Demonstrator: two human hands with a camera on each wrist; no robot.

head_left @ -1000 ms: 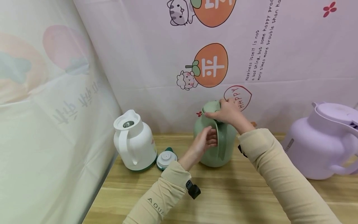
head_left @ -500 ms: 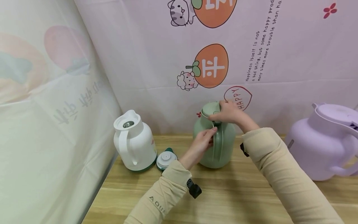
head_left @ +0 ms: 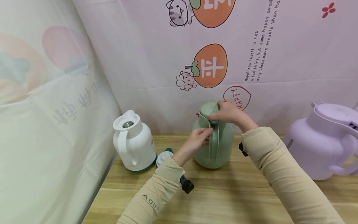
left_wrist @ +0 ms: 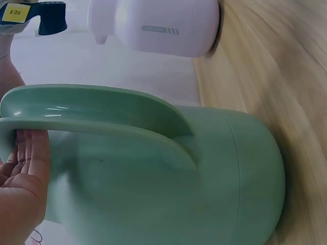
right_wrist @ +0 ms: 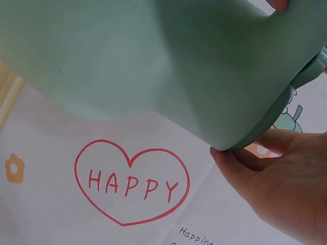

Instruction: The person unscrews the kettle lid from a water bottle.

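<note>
While my left hand [head_left: 195,140] grips the rounded sage-green plastic jug [head_left: 227,146], far middle, by its curved handle [head_left: 214,142], my right hand [head_left: 231,113] pinches its lid [head_left: 207,109], still on. Squat white jug [head_left: 139,143], left, already uncapped; bulbous lilac jug [head_left: 316,140], right, lidded.

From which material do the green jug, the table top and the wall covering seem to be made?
Green jug: probably hard plastic, satin; its handle shows small highlights.
Table top: wood or wood-look laminate, with pale grain streaks.
Wall covering: perhaps fabric or thin plastic sheet, fairly matte, printed and creased.
</note>
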